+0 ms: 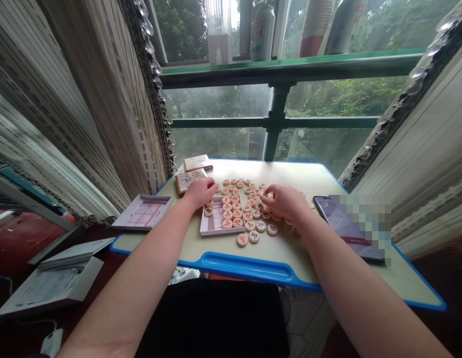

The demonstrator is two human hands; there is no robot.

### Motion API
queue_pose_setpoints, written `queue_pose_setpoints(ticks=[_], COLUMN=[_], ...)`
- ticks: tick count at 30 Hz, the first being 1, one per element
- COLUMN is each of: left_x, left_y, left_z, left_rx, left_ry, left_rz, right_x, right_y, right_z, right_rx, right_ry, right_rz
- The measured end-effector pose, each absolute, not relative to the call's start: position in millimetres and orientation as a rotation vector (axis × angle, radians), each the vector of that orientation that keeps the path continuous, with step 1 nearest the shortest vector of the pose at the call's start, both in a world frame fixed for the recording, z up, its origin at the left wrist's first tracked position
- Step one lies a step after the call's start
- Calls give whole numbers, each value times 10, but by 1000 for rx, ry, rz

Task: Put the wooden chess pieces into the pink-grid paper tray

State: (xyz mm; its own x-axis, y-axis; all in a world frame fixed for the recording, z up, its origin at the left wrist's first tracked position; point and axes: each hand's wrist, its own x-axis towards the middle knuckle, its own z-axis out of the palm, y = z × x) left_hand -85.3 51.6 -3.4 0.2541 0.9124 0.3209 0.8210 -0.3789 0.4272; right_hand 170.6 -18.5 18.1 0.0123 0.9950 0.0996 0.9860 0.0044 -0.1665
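Xiangqi pieces (260, 226) lie loose across the middle of the pale surface (309, 174), and more sit inside the shallow open box (222, 231) — two columns of them along its right side. From where I stand, the left hand (197, 192) reaches over the box's far-left corner, its fingers curled nearly together; the right hand (288, 203) has fingers and thumb bent close among the loose pieces — whether either grips one, I can't tell.

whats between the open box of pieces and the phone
In the head view, loose round pieces with red or black characters lie between the open box and the phone, with the right hand over some of them.
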Motion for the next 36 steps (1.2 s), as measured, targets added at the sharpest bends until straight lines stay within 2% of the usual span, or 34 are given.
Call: queue_pose_setpoints(ticks=[36], left_x=[-834], left_y=[500], left_z=[-33], left_rx=[2406], left_ry=[1613], left_rz=[642], right_x=[1660], right_y=[-216], right_z=[223], right_rx=[-1995], right_ry=[-2135], right_rz=[97])
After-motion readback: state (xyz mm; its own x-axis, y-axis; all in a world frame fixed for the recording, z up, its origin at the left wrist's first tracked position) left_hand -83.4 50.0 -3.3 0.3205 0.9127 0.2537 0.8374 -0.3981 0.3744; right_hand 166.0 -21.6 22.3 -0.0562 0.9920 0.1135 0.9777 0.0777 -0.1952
